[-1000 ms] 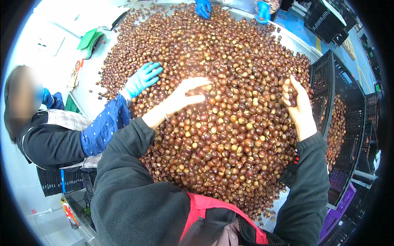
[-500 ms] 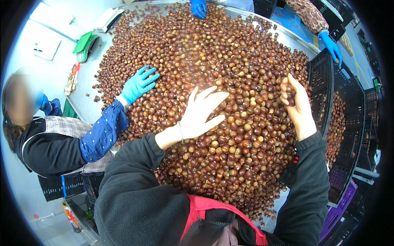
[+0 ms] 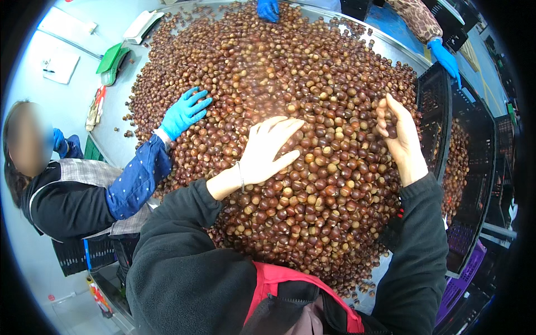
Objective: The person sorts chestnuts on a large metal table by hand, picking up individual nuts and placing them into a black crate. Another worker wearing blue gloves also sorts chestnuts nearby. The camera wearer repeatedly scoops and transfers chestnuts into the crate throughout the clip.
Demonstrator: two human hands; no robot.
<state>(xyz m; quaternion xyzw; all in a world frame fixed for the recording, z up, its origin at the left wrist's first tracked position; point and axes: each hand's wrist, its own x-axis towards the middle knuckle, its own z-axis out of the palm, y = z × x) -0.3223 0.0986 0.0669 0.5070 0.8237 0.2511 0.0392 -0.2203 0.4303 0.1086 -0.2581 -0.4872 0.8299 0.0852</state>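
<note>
A broad heap of glossy brown chestnuts [image 3: 329,184] with pale tan patches covers the metal table [image 3: 120,106]. Over the middle of the heap my left hand [image 3: 269,149] lies palm down, its fingers stretched out and thumb apart, with nothing in its grip. Toward the right side of the heap, close to a black crate [image 3: 434,120], my right hand [image 3: 403,137] is turned on edge with curled fingers. A dark brown chestnut [image 3: 391,132] shows partly inside that curl; whether there are more behind the fingers is hidden.
A co-worker's blue-gloved hand [image 3: 186,113] rests on the heap at left. Other blue gloves appear at the far edge [image 3: 268,9] and by the crates [image 3: 445,60]. More chestnuts [image 3: 456,167] fill a black crate at right. A green scoop [image 3: 113,58] lies at far left.
My left hand has shifted slightly left and its fingers lie closer together. My right hand has moved a little, still curled. The view has shifted slightly; the co-worker's glove stays on the heap.
</note>
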